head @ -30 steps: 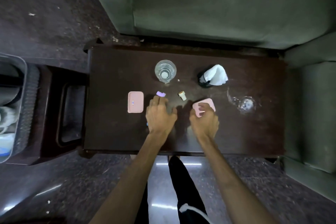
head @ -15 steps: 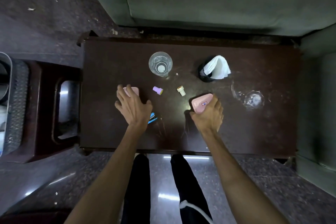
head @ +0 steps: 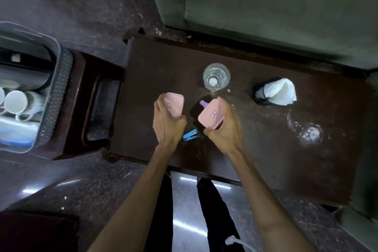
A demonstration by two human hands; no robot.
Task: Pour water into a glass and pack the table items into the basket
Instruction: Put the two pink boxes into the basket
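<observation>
My left hand (head: 166, 120) grips a flat pink box (head: 174, 104), lifted off the dark wooden table (head: 266, 149). A second pink box (head: 211, 116) with a small label is held by my right hand (head: 225, 129) above the table's middle. Behind that box a small purple cap (head: 204, 102) peeks out. A blue stapler (head: 190, 135) lies on the table between my wrists. A glass of water (head: 216, 76) stands beyond my hands. The grey basket (head: 51, 96) sits far left on a stool, with white cups (head: 15, 102) inside.
A black mesh holder with white tissue (head: 274, 93) stands at the table's back right. An overturned clear glass (head: 308, 134) lies to the right. A green sofa (head: 286, 6) borders the far side. The dark stool (head: 96, 108) sits between table and basket.
Both hands have closed on the pink boxes and raised them off the table, drawing toward each other. The view has swung left, so the basket shows more.
</observation>
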